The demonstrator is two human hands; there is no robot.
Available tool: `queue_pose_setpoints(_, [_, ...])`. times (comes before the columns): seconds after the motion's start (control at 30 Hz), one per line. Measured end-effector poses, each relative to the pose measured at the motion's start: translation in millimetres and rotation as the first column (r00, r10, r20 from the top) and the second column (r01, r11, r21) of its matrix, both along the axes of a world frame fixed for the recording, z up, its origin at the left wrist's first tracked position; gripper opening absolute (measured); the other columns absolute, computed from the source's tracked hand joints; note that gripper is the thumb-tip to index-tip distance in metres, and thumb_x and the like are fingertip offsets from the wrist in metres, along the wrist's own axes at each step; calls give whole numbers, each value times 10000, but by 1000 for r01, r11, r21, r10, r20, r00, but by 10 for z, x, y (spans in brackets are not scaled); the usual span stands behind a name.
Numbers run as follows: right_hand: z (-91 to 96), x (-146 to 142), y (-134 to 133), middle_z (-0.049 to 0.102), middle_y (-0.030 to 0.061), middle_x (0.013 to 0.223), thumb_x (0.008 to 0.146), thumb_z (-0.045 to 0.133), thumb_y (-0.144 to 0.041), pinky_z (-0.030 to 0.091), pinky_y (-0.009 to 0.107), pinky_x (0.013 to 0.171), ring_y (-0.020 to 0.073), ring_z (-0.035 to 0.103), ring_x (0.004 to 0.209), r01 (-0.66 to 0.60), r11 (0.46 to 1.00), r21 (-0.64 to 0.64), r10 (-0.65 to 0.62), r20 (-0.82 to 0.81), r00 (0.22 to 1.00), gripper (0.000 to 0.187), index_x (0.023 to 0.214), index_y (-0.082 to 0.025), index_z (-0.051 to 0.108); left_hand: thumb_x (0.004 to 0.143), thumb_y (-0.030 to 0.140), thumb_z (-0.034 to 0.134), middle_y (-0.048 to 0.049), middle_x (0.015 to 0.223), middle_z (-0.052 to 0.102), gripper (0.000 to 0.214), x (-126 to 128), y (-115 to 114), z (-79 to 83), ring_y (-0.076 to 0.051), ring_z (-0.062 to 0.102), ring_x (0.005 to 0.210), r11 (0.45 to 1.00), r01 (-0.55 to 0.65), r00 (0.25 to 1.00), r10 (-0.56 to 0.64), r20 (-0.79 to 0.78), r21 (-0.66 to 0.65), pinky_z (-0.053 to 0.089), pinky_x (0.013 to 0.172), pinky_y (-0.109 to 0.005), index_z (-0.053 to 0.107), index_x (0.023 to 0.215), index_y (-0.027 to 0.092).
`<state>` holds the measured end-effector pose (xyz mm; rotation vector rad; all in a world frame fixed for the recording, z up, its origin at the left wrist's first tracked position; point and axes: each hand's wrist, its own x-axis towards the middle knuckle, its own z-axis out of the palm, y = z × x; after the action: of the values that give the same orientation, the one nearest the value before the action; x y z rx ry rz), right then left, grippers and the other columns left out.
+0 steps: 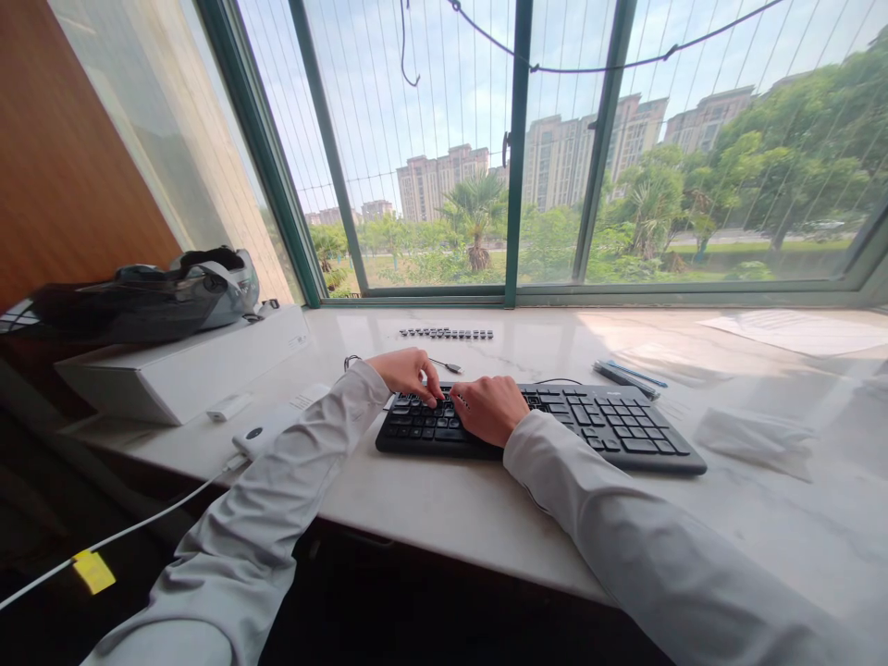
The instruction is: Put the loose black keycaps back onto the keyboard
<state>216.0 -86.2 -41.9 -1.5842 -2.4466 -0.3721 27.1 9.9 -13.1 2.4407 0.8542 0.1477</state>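
A black full-size keyboard lies on the marble-patterned sill in front of me. My left hand is over its upper left keys, thumb and fingers bent together and pointing down; whatever is between the fingertips is too small to make out. Right beside it, my right hand rests on the keyboard with the fingers curled in, and its grip is hidden. The two hands' fingertips nearly meet. Beyond the keyboard, several loose dark keycaps stand lined up in rows. Some spots along the keyboard's upper part show bare key sockets.
A cable plug lies behind the keyboard. Dark stick-like tools with a blue strip and a clear plastic bag lie at right, papers farther back. On the left are a white box with a black bag and a white device.
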Motion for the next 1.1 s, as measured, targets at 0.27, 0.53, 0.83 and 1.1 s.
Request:
queue_pose_setpoints(0.27, [47,14,-45,691,106,812,919,253,-411,383,311,677,232,636,772,-146,989,-5,146,22,989,470,951,-257,696,569,359,774,-39,701,708,308,13,-44,31,-123,589,628,998,-56,997,57,-47,13,394,589,-206,760,813,172])
queue_pose_setpoints(0.53, [6,33,-16,697,104,798,904,280,-413,365,301,632,220,634,735,-153,988,-2,153,38,987,453,1035,-289,695,554,449,761,-3,604,661,370,24,-102,90,-81,480,497,991,-122,985,128,-118,59,330,498,-207,760,819,191])
queue_pose_setpoints(0.83, [20,12,-14,692,110,777,892,321,-411,373,298,630,226,637,730,-154,988,3,154,9,988,430,991,-277,717,572,526,726,-14,636,651,419,0,-83,81,-108,521,627,989,-114,986,125,-107,98,341,595,-202,759,781,164])
queue_pose_setpoints(1.1, [24,6,-29,693,108,782,883,329,-400,378,301,634,231,637,729,-167,986,-11,167,7,986,428,890,-264,735,603,469,729,-7,624,588,341,68,-145,131,-103,481,604,991,-54,986,73,-148,124,291,526,-228,763,772,175])
